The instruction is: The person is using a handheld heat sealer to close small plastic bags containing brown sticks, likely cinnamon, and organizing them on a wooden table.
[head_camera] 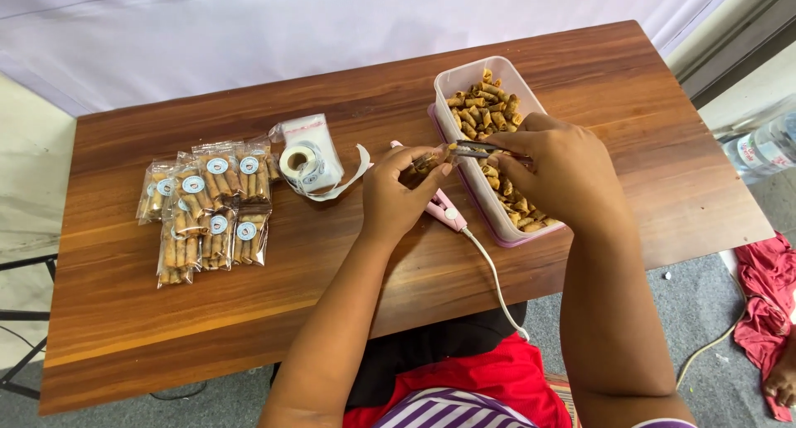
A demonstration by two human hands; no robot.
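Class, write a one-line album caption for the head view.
Right hand tongs snack rolls from tub towards left hand; sealed packets beside.

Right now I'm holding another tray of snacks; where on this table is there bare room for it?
Bare wood along the near edge of the table and right of the snack tub. Crowded between the sealed packets and tub.

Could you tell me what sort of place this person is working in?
Probably a small home snack-packing spot, not a factory. A plain wooden table holds a tub of rolled snacks, a pile of sealed, stickered packets, a sticker roll and a small pink heat sealer. Clothes lie on the floor.
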